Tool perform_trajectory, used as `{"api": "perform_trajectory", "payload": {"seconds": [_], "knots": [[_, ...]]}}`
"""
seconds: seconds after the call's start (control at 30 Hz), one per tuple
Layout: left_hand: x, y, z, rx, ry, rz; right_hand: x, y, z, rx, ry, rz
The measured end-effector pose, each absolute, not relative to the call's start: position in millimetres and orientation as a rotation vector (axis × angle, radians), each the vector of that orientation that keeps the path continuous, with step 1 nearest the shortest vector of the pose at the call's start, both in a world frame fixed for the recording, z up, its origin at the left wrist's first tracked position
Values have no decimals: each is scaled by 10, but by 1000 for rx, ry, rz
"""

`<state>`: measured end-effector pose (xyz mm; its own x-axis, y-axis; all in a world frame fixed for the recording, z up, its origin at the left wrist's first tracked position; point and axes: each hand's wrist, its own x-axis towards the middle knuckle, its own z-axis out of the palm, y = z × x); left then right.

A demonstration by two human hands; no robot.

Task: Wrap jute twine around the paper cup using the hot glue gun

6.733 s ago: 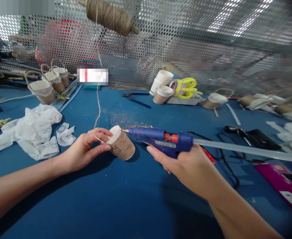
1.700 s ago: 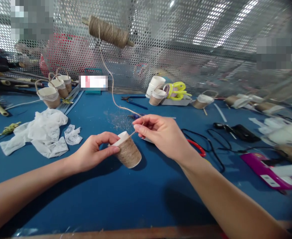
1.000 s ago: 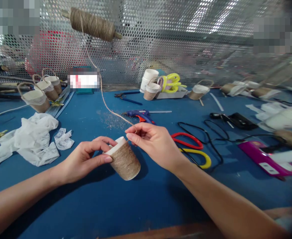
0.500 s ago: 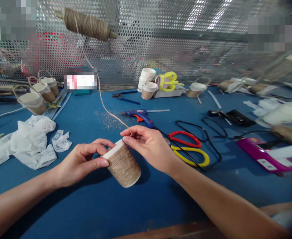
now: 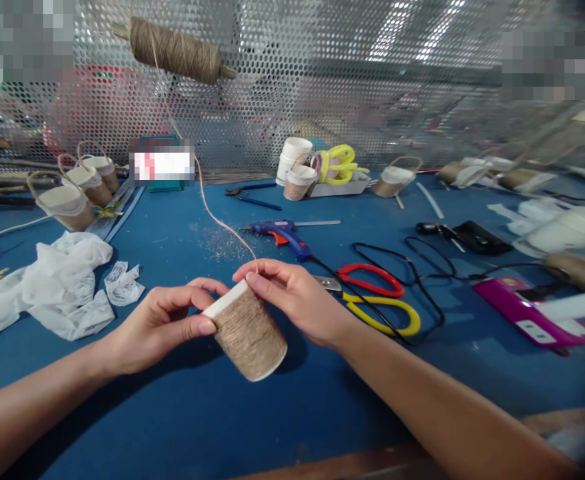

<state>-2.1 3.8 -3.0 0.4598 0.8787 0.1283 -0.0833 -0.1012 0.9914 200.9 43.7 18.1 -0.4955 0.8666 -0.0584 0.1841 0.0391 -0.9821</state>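
1. Twine-wrapped cup (image 5: pixel 247 333): lying tilted just above the blue table (image 5: pixel 197 413), white rim pointing to 10 o'clock, base to 4 o'clock. It is sitting centre-frame, between both hands.
2. Left hand (image 5: pixel 160 327): gripping the cup at its rim end from 9 o'clock, thumb pressing the wrapped side and fingers curling over the top.
3. Right hand (image 5: pixel 292 300): coming in from 3 o'clock, fingertips closing narrowly on the twine strand (image 5: pixel 212 213) and pressing it against the rim.
4. Twine strand: running slack from the rim toward 11 o'clock, up to the spool (image 5: pixel 175 50) hanging on the perforated screen (image 5: pixel 372 100).
5. Step in hand (a judgement): the winding is looking nearly complete, with only a narrow white band showing at the rim.
6. Next move, as judged: it is calling for tension on the strand and each turn lying tight beside the last.
7. Glue gun (image 5: pixel 280 232): lying at 1 o'clock of the cup, untouched.
8. Scissors (image 5: pixel 377 303): lying at 3 o'clock, just beyond the right hand (red and yellow handles).
9. Lace scraps (image 5: pixel 57 283): heaping at 9 o'clock, well apart.
10. Handled cups (image 5: pixel 67 203): standing at 10 o'clock, near the screen.
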Motion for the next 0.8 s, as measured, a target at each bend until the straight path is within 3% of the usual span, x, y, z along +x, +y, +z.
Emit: {"api": "perform_trajectory", "payload": {"seconds": [0.3,0.8], "knots": [[-37,116,-54,1418,834,1011,2033,483,130,-892,-1591,1688],[-27,138,-85,1759,985,911,1998,402,214,-967,-2103,1104]]}}
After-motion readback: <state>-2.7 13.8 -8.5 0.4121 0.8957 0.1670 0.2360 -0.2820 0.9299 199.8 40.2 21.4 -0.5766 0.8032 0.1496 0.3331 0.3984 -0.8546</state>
